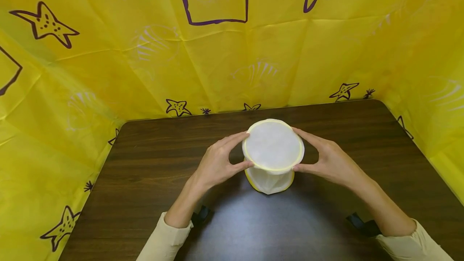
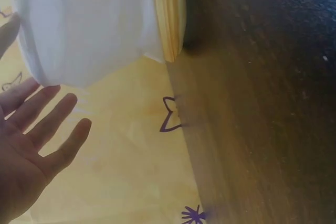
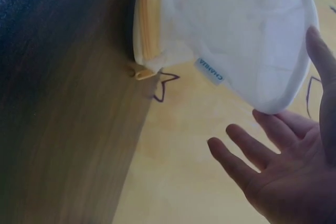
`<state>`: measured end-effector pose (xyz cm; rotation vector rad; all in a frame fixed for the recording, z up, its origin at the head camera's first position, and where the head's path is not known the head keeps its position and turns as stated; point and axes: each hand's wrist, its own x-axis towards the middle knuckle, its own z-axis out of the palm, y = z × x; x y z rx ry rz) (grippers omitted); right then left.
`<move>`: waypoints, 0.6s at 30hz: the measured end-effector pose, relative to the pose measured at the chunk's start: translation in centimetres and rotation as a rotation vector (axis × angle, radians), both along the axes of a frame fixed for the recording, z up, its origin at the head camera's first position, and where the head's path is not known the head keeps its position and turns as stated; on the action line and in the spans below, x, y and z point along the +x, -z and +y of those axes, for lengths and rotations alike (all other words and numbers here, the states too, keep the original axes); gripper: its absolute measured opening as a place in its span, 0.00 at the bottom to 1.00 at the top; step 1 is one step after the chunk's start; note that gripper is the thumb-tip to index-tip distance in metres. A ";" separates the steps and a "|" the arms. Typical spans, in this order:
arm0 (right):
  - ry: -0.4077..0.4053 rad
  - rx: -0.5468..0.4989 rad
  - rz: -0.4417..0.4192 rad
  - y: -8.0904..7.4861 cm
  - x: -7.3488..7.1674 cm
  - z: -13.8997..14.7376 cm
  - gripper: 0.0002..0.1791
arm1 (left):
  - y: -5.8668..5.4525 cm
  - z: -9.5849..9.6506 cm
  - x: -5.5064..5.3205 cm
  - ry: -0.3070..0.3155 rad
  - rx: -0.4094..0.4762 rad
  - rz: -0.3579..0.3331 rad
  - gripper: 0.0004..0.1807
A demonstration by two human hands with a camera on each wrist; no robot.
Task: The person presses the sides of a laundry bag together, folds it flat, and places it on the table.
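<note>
A white round fabric bag [image 1: 273, 145] with yellow trim stands upright on the table, its flat circular top facing up and its middle narrowed. My left hand [image 1: 219, 159] holds the top rim from the left, thumb at the near side and fingertips farther back. From the opposite side my right hand [image 1: 331, 159] grips the same rim with thumb and index finger, while its other fingers spread below in the right wrist view. A yellow zipper band [image 3: 152, 17] runs round the base. A small blue-grey label [image 3: 209, 71] sticks out of the side seam.
The dark wood-grain table [image 1: 152, 164] has rounded far corners. Yellow cloth [image 1: 214, 71] printed with starfish and shells hangs behind it and along both sides. Black straps [image 1: 363, 224] show beside both wrists.
</note>
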<state>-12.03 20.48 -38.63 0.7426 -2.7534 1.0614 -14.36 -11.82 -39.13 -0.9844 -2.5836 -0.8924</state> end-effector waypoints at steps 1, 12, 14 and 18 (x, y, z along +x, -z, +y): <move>0.001 0.000 -0.002 0.1 0.0 0.0 0.55 | 0.1 0.0 0.0 0.001 0.001 -0.004 0.42; -0.006 -0.010 0.000 0.5 -0.2 -0.1 0.56 | 0.5 0.0 -0.1 0.003 0.001 -0.015 0.41; -0.006 -0.007 -0.001 0.6 -0.2 -0.1 0.55 | 0.6 0.0 -0.1 0.008 0.002 -0.010 0.41; -0.006 0.004 -0.001 0.8 -0.2 -0.1 0.55 | 0.9 0.1 -0.2 0.020 -0.001 0.001 0.42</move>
